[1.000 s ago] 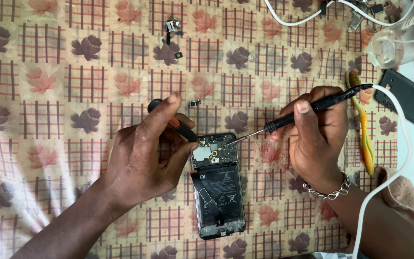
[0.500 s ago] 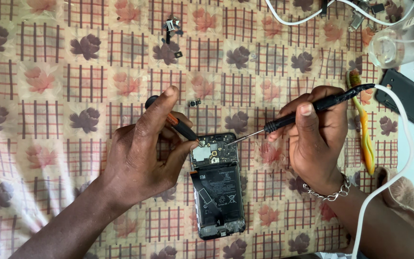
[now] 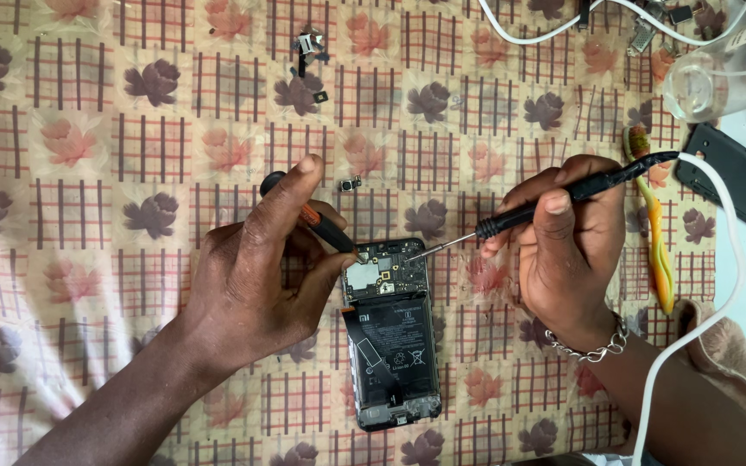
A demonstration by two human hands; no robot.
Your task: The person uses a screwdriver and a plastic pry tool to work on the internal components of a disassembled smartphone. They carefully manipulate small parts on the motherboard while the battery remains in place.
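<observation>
Both hands were engaged over an opened phone (image 3: 388,332), taken as the landmark for this entry. Left hand (image 3: 252,276), at the phone's upper-left corner, was closed around a small black-and-orange screwdriver (image 3: 317,223), its tip resting at the corner of the exposed circuit board (image 3: 383,272). Right hand (image 3: 567,250), to the phone's upper right, pinched a slim black soldering iron (image 3: 563,194), the thin metal tip reaching the board's top edge; a white cable (image 3: 731,259) ran from the iron's rear end down past the wrist, which bore a chain bracelet (image 3: 593,349). Phone lay face down on a patterned cloth surface (image 3: 88,173), back cover already off, battery and board laid bare; by judgement the opening was complete and work on the board under way, with reassembly outstanding. Small loose parts (image 3: 308,43) lay well above the phone, one tiny piece (image 3: 350,184) just above it. Right of the phone: a toothbrush (image 3: 656,242), a dark case (image 3: 736,177), and a clear container (image 3: 718,73).
</observation>
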